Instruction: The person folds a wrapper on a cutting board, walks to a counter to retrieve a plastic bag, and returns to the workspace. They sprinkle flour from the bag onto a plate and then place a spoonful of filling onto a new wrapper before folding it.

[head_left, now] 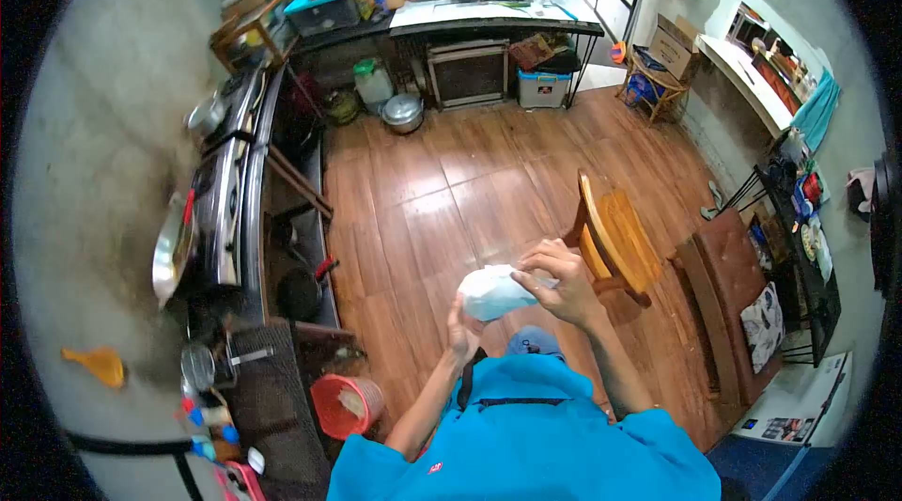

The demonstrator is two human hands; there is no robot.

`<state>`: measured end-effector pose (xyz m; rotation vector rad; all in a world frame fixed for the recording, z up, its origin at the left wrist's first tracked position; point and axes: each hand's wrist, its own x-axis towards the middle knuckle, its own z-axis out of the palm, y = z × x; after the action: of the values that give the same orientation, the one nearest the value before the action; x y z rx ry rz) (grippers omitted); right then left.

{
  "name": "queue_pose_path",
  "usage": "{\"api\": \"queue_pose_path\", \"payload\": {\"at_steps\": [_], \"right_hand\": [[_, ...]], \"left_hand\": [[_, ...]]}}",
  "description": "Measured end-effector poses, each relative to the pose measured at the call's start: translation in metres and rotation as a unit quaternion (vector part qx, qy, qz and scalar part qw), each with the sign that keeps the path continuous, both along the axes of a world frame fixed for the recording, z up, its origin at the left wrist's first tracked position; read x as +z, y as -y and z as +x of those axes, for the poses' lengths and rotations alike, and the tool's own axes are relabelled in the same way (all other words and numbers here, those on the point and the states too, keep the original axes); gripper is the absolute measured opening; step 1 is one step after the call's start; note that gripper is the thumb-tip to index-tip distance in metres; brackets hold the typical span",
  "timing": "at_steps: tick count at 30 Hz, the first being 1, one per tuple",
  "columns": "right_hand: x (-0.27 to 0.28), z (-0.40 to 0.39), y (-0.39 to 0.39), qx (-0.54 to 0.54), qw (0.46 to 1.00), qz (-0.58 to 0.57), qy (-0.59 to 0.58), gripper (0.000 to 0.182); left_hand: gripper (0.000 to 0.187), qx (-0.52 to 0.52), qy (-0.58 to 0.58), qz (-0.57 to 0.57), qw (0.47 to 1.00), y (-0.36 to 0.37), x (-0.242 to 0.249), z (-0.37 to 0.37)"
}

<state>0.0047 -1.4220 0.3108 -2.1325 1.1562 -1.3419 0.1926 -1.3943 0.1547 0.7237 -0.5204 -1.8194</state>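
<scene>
A pale, whitish-blue bundle (495, 292), perhaps a plastic bag or cloth, is held up in front of the blue shirt, above the wooden floor. My left hand (461, 327) supports it from its lower left side, fingers against it. At its upper right edge my right hand (556, 281) pinches a bit of it between thumb and fingers. What lies inside the bundle, if anything, cannot be made out.
A wooden chair (620, 238) stands right of my hands, with a brown bench (733, 304) beyond it. A red basket (346, 405) is at the lower left, beside the stove counter (221, 210). A white-topped table (498, 17) stands at the back.
</scene>
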Motion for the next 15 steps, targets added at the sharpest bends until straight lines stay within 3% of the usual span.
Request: {"api": "queue_pose_path", "payload": {"at_steps": [5, 8, 12, 15], "right_hand": [[-0.016, -0.032, 0.126, -0.074, 0.993, 0.073, 0.059, 0.010], [-0.030, -0.055, 0.222, -0.090, 0.992, 0.049, 0.068, 0.009], [-0.054, -0.091, 0.359, -0.079, 0.993, 0.053, 0.074, 0.007], [-0.057, -0.112, 0.454, -0.072, 0.995, 0.054, 0.048, 0.008]], "left_hand": [[0.063, -0.091, 0.001, 0.012, 0.996, 0.161, -0.033, -0.034], [0.065, -0.137, 0.034, 0.002, 0.990, 0.268, -0.035, -0.056], [0.064, -0.142, 0.037, 0.031, 0.989, 0.397, -0.043, -0.074], [0.061, -0.056, 0.080, 0.056, 0.994, 0.465, -0.060, -0.073]]}}
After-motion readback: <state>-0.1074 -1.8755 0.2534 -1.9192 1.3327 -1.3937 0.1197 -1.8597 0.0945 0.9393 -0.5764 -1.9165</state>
